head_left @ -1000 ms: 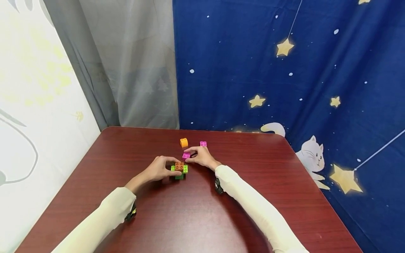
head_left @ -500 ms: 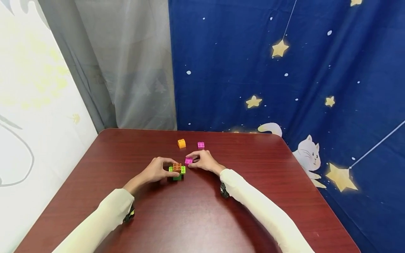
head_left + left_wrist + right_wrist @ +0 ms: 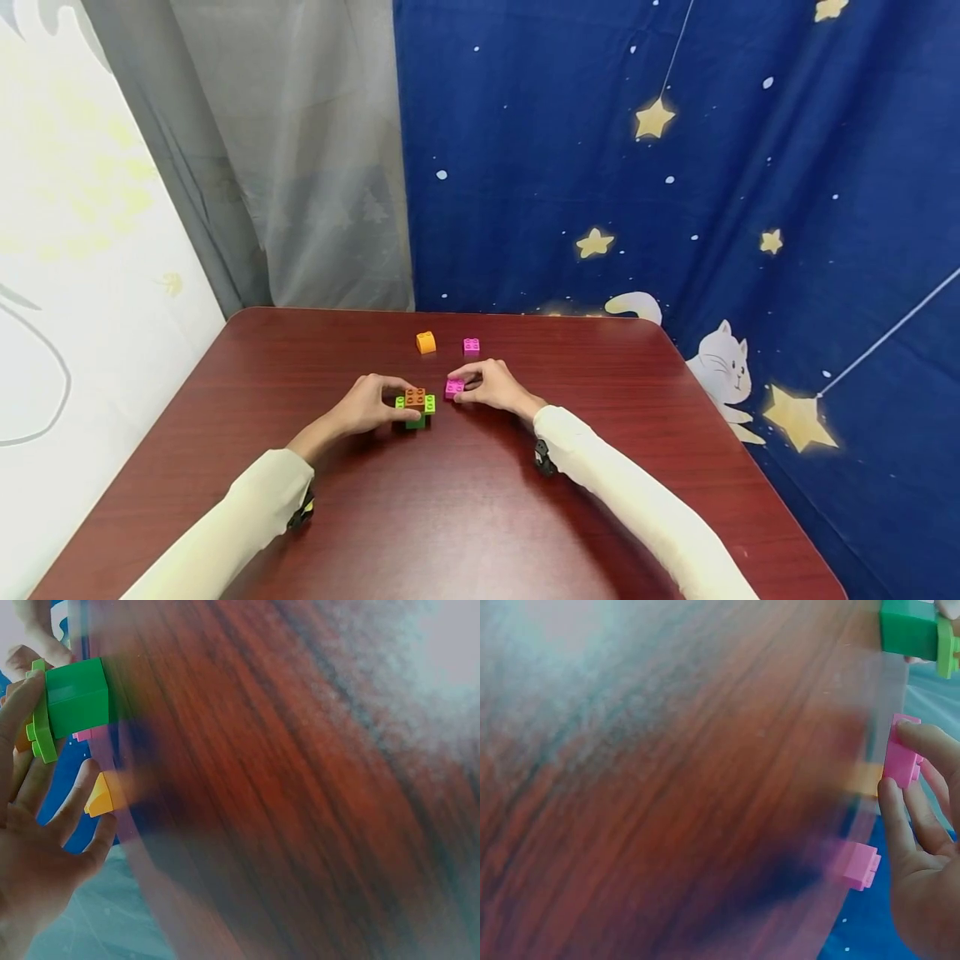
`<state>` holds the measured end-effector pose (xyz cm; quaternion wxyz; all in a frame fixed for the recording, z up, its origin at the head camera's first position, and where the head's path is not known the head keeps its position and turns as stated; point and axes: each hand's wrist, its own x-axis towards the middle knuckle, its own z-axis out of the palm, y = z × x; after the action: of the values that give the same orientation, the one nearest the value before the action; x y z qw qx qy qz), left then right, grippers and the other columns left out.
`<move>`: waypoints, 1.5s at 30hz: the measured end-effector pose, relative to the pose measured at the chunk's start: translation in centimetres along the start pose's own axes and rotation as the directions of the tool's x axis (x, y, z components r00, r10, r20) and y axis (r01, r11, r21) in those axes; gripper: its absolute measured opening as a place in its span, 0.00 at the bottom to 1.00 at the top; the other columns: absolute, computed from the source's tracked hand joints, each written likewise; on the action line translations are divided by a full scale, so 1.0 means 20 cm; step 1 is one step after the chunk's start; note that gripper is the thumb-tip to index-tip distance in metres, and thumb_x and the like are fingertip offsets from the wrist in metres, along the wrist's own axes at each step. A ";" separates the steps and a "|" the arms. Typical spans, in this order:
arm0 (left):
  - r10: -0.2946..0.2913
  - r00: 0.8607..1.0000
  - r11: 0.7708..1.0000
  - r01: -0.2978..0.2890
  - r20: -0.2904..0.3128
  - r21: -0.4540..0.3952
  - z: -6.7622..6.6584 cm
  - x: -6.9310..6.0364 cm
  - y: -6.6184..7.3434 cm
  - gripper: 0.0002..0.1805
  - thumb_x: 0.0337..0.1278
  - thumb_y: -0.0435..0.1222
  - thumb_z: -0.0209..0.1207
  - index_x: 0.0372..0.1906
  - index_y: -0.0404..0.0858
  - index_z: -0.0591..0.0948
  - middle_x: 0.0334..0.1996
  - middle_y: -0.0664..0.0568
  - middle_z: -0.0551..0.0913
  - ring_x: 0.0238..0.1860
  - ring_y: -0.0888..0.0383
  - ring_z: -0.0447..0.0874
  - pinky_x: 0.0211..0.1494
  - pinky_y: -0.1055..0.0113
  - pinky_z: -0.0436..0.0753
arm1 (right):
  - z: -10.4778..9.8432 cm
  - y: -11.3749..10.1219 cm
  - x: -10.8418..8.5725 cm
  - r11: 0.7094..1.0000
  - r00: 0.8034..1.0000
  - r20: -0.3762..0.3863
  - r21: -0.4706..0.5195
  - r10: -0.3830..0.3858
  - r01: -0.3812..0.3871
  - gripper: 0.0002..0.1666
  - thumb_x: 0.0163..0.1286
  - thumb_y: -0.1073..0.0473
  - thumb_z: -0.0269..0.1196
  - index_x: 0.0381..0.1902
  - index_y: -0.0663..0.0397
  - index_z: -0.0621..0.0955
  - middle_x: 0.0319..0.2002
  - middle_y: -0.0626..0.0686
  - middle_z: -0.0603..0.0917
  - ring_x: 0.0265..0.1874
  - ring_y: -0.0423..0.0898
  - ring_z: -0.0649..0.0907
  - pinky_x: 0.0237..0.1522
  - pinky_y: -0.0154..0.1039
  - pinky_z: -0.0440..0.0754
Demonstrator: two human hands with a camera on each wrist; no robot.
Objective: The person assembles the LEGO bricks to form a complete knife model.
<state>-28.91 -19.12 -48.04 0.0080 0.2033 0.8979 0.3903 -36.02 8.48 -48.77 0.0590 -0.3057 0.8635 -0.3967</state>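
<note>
My left hand (image 3: 369,406) pinches a small stack of toy building bricks between thumb and fingers. In it an orange-brown brick (image 3: 415,395) tops a wider light green brick (image 3: 430,405), above a dark green brick (image 3: 79,697). To the right, my right hand (image 3: 491,386) holds a pink brick (image 3: 902,754) between thumb and fingertips, a short gap from the stack. Both hands are low over the table; whether the bricks touch it is hard to tell.
A yellow-orange curved-top brick (image 3: 426,342) and another pink brick (image 3: 471,346) lie farther back on the dark red wooden table (image 3: 465,500). Behind the table's far edge hang a grey curtain (image 3: 330,208) and a blue starry curtain (image 3: 517,192).
My right hand has drawn the pink brick back toward me, away from the yellow-orange brick. The left hand keeps its grip on the stack. The head view has shifted slightly.
</note>
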 end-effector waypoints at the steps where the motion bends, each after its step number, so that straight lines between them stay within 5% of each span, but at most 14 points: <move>1: -0.002 1.000 1.000 0.002 0.002 -0.001 0.00 0.00 0.00 0.25 0.49 0.49 0.79 0.51 0.41 0.89 0.42 0.54 0.90 0.46 0.55 0.86 0.57 0.48 0.83 | -0.01 -0.01 0.00 1.000 1.000 -0.001 0.005 -0.005 0.005 0.23 0.60 0.64 0.79 0.54 0.54 0.89 0.45 0.55 0.91 0.45 0.51 0.90 0.49 0.40 0.86; 22: 0.004 1.000 1.000 -0.004 0.001 0.001 0.00 0.01 0.00 0.25 0.49 0.49 0.80 0.49 0.40 0.89 0.40 0.54 0.90 0.44 0.57 0.86 0.54 0.51 0.84 | -0.04 -0.22 -0.03 0.992 0.996 0.015 0.088 -0.090 0.088 0.23 0.62 0.63 0.78 0.56 0.56 0.88 0.48 0.54 0.91 0.48 0.50 0.90 0.48 0.36 0.86; 31: 0.002 1.000 1.000 -0.002 0.001 -0.001 0.00 0.00 0.00 0.24 0.49 0.48 0.80 0.48 0.40 0.89 0.40 0.55 0.90 0.44 0.58 0.87 0.55 0.51 0.84 | -0.01 -0.29 0.00 0.979 0.985 0.047 0.122 -0.168 0.161 0.23 0.63 0.63 0.76 0.57 0.59 0.87 0.52 0.56 0.90 0.49 0.53 0.89 0.51 0.47 0.86; 45: 0.032 0.999 0.999 -0.032 0.011 -0.004 0.00 0.01 -0.01 0.21 0.49 0.47 0.80 0.47 0.43 0.90 0.42 0.57 0.91 0.46 0.58 0.87 0.57 0.49 0.84 | 0.07 -0.34 0.02 0.980 0.979 0.079 0.084 -0.187 0.181 0.24 0.64 0.63 0.76 0.58 0.54 0.87 0.55 0.54 0.88 0.50 0.46 0.89 0.48 0.35 0.86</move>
<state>-29.15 -19.15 -48.09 0.0072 0.2199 0.8938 0.3907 -32.52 3.98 -44.67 0.0711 -0.3988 0.8124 -0.4194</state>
